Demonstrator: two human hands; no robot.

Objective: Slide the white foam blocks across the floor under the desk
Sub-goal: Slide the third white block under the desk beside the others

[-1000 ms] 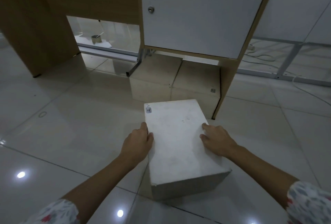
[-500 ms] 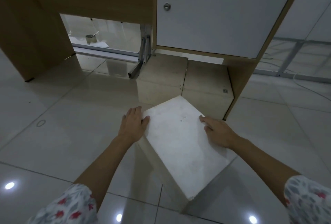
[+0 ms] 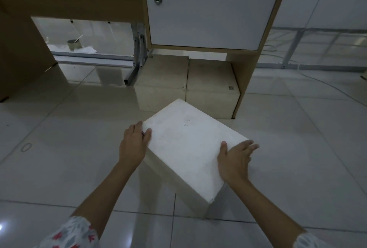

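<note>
A large white foam block (image 3: 186, 144) lies on the tiled floor, turned diagonally, its far corner pointing at the cabinet. My left hand (image 3: 134, 144) presses flat against its left edge. My right hand (image 3: 235, 160) lies on its right edge with the fingers spread over the corner. Two more foam blocks sit side by side under the desk cabinet: the left one (image 3: 161, 81) and the right one (image 3: 211, 81). The near block's far corner almost touches them.
The desk cabinet with a white locked door (image 3: 206, 9) stands above the two blocks; its wooden side panel (image 3: 245, 81) reaches the floor on the right. A metal leg (image 3: 135, 69) stands left of them. Cables (image 3: 317, 81) trail on the floor at right.
The near block has swung from nearly straight to a diagonal, its far end turning left. My right hand slid back along the right edge toward the near corner.
</note>
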